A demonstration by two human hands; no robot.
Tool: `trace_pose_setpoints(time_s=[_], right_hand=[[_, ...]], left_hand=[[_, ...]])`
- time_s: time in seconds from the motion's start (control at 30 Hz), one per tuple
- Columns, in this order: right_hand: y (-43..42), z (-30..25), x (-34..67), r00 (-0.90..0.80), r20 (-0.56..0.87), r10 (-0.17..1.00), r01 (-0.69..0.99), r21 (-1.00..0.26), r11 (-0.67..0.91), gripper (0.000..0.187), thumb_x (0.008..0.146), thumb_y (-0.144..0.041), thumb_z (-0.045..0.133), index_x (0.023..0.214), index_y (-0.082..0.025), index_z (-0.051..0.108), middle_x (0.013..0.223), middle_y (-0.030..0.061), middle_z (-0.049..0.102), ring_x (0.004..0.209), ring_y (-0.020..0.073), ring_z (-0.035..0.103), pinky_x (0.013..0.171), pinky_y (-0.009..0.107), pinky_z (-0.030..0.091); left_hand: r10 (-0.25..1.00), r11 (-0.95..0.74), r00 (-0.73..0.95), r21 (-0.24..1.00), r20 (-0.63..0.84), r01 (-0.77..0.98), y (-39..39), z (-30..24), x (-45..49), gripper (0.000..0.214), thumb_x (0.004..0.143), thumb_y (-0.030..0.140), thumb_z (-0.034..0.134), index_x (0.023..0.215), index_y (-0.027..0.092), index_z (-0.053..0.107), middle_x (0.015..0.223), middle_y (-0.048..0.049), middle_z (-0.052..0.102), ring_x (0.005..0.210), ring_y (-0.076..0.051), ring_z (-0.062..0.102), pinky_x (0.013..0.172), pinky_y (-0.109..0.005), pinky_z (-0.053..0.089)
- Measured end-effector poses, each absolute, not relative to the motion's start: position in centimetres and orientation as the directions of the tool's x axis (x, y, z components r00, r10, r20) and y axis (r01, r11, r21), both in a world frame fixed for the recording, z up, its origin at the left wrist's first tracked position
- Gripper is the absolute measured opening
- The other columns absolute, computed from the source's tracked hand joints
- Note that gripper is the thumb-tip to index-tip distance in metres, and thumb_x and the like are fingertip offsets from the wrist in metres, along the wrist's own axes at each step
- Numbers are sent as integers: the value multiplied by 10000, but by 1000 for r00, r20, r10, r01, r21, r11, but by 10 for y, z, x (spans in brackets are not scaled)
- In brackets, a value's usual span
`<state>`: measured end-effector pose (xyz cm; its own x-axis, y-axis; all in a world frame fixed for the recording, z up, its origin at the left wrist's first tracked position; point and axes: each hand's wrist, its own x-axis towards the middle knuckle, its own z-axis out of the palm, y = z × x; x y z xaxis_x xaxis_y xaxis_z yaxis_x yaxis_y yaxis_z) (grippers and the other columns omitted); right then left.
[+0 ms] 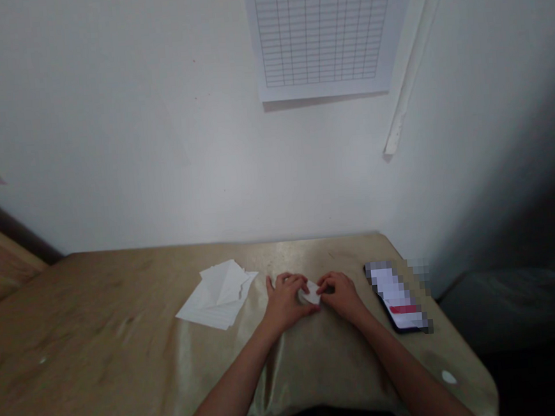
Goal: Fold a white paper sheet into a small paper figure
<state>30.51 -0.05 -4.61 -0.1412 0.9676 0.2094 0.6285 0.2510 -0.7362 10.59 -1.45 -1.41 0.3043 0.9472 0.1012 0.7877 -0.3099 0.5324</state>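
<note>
A small piece of folded white paper (312,293) is held low over the table between my two hands. My left hand (287,299) has its thumb and fingers on the paper's left side and lower edge. At the paper's right edge, my right hand (338,293) pinches with thumb and curled fingers. Part of the paper is hidden behind the fingers, so its full folded shape does not show. To the left of my left hand lies a loose stack of white paper sheets (203,307), with folded pieces on top.
A phone (394,295) with a lit, partly blurred screen lies near the right edge of the table (125,348), which has a shiny tan cover. A small white spot (448,377) is at the front right. The white wall behind carries a printed grid sheet (324,37).
</note>
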Motion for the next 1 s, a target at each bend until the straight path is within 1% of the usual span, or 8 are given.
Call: trace_pose_setpoints(time_s=[0.17, 0.33, 0.47, 0.57, 0.63, 0.73, 0.87, 1.0], right_hand=[[0, -48, 308, -172, 215, 961, 610, -743, 275, 170, 685, -97, 668, 719, -239, 754, 985, 36, 754, 1026, 232, 656, 1001, 395, 432], [-2, -47, 310, -194, 244, 950, 600, -736, 312, 152, 712, -119, 677, 751, -240, 759, 998, 41, 754, 1033, 235, 658, 1002, 401, 426], [-6, -46, 309, -205, 271, 940, 608, -717, 339, 134, 741, -169, 709, 834, -244, 768, 1016, 42, 750, 1045, 240, 651, 1011, 403, 421], [-10, -46, 306, -200, 302, 932, 631, -688, 358, 176, 768, -191, 715, 925, -248, 769, 1041, 49, 743, 1065, 244, 636, 1026, 408, 406], [-12, -45, 304, -199, 318, 927, 653, -662, 367, 144, 798, -212, 710, 928, -243, 762, 1042, 54, 739, 1061, 244, 628, 1031, 411, 397], [-14, -43, 302, -204, 323, 924, 684, -628, 371, 124, 813, -179, 679, 899, -237, 747, 1012, 49, 736, 1054, 239, 620, 1037, 410, 385], [-16, -38, 303, -204, 312, 928, 699, -617, 361, 195, 803, -96, 613, 871, -238, 727, 978, 33, 738, 1041, 222, 626, 1064, 409, 357], [-17, -36, 303, -213, 308, 927, 718, -594, 362, 187, 811, -105, 605, 873, -241, 718, 994, 33, 736, 1053, 223, 625, 1092, 425, 325]], left_hand=[[934, -346, 339, 515, 111, 784, -17, -14, 106, 380, 689, 499, 859, 967, 293, 702, 1330, -13, 662, 1349, -344, 452, 1163, -763, -36], [920, -386, 361, 525, 154, 758, -17, -15, 104, 223, 808, 469, 783, 939, 297, 726, 1308, -12, 676, 1337, -310, 469, 1167, -754, -11], [921, -386, 352, 519, 167, 763, -15, -17, 105, 94, 902, 386, 706, 895, 307, 755, 1246, 0, 716, 1318, -285, 486, 1168, -743, 9], [918, -395, 353, 517, 184, 759, -13, -19, 106, 106, 927, 377, 679, 914, 319, 767, 1224, 4, 730, 1303, -273, 499, 1178, -727, 26], [919, -393, 345, 523, 193, 756, -12, -21, 106, 124, 938, 381, 663, 942, 319, 770, 1208, -2, 739, 1290, -268, 509, 1186, -712, 33], [926, -376, 328, 534, 187, 757, -12, -21, 106, 141, 925, 410, 677, 991, 318, 761, 1197, -9, 745, 1288, -272, 513, 1194, -697, 40], [940, -340, 287, 535, 182, 773, -13, -18, 105, 340, 808, 528, 777, 1079, 325, 745, 1246, -20, 722, 1308, -300, 499, 1201, -682, 58], [947, -320, 279, 526, 157, 788, -13, -18, 105, 339, 793, 499, 794, 1076, 316, 756, 1277, -31, 705, 1323, -313, 487, 1196, -684, 56]])
